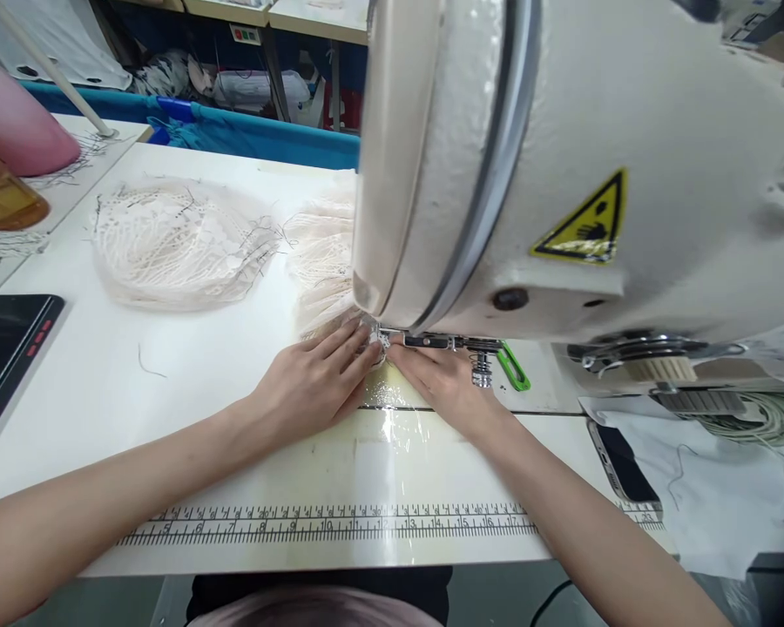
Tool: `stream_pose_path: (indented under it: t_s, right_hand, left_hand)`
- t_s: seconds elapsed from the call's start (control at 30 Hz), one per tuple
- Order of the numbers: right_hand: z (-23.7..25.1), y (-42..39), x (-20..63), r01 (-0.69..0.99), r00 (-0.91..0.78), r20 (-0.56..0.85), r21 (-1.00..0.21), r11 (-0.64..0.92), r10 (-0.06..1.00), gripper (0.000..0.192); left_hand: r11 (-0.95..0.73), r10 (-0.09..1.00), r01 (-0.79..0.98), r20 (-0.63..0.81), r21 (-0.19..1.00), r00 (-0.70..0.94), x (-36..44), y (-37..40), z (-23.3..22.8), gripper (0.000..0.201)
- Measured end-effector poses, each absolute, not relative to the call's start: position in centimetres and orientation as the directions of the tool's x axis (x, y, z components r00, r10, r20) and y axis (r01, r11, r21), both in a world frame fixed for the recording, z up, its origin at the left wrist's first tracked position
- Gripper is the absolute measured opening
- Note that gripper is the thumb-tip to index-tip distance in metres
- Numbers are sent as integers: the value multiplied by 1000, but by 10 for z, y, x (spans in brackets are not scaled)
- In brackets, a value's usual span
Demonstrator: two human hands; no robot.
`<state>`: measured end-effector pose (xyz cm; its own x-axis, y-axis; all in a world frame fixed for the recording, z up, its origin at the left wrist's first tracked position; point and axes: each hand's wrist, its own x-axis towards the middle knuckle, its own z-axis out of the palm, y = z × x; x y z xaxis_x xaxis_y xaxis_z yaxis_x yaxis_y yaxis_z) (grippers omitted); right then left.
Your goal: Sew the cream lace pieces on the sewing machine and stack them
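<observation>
Cream lace fabric lies pinned under my flat, open left hand and right hand at the needle, where fingertips risk a prick.

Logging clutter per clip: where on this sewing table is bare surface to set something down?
Bare patches: between the dark tablet and the left hand, below the lace heap; and between the forearms, above the printed ruler. Crowded: under the sewing machine, where both hands, right hand included, press lace, and the right edge around the phone.
</observation>
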<state>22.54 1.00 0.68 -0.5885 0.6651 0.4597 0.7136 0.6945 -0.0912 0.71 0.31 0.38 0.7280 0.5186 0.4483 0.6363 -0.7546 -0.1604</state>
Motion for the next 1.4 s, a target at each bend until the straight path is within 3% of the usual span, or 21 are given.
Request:
stream_pose_path:
  t_s: [0.33, 0.47, 0.67, 0.8, 0.9, 1.13, 1.4]
  right_hand:
    - [-7, 14, 223, 767, -495, 470, -159, 622, 731, 23]
    - [-9, 14, 224, 765, -537, 438, -108, 635, 721, 22]
    - [-8, 2, 227, 761, -551, 486, -40, 647, 678, 20]
    - [-11, -1, 226, 760, -518, 494, -110, 641, 699, 24]
    - [-13, -2, 225, 766, -500, 486, -139, 628, 717, 26]
    - [-8, -5, 220, 780, -525, 463, -73, 621, 714, 33]
    - [-6, -5, 220, 801, -535, 413, -30, 598, 737, 33]
  left_hand:
    - [-724, 592, 683, 422, -95, 686, 9, 3, 2, 32]
    - [-719, 606, 692, 427, -69, 671, 10, 3, 2, 32]
    - [-791, 468, 592, 469, -155, 749, 6, 0, -1, 29]
    - [-777, 536, 626, 460, -59, 708, 5, -1, -4, 33]
    - [-769, 547, 637, 459, -54, 700, 5, -1, -4, 33]
    - [-749, 508, 645, 492, -153, 707, 7, 2, 2, 29]
    - [-738, 570, 669, 452, -84, 686, 8, 2, 0, 33]
